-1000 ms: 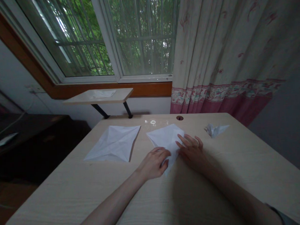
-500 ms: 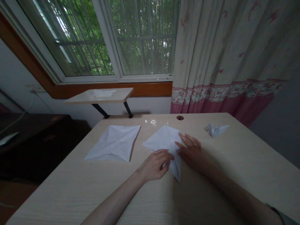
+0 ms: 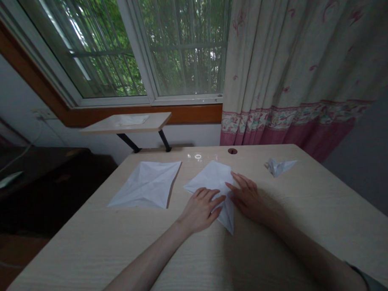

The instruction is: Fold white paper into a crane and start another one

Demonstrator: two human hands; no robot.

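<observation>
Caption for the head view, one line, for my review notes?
Left hand and right hand rest on folded white paper on a light wooden desk.

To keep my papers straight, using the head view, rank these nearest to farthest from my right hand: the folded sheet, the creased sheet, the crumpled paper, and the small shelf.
1. Folded sheet, on the desk, under the right hand.
2. Crumpled paper, off to the right, near the far edge.
3. Creased sheet, flat on the left.
4. Small shelf, beyond the desk's far edge.
</observation>
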